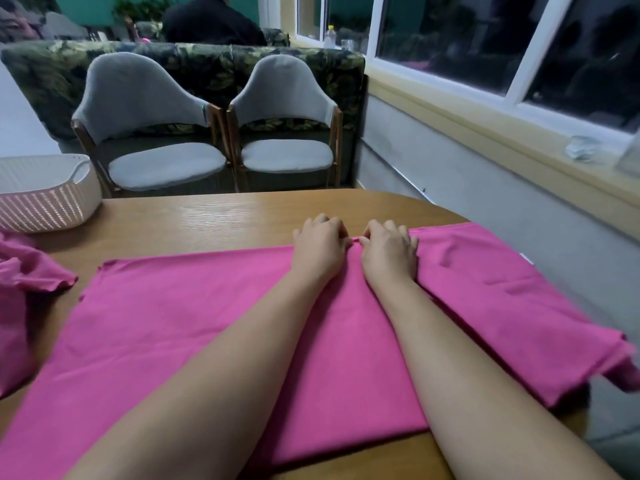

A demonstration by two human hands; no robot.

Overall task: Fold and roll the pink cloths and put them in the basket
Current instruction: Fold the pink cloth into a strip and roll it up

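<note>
A large pink cloth [166,317] lies spread flat across the wooden table [214,216], its right part hanging past the table's right edge. My left hand [320,247] and my right hand [389,251] sit side by side at the cloth's far edge, fingers curled, pinching the hem between them. A second pink cloth [20,271] lies crumpled at the left edge of the table. A white slatted basket [45,199] stands at the far left; its inside is hidden.
Two grey chairs [152,126] stand behind the table, with a patterned sofa back beyond them. A wall and window ledge [485,126] with a crumpled clear thing run along the right. A person sits in the background.
</note>
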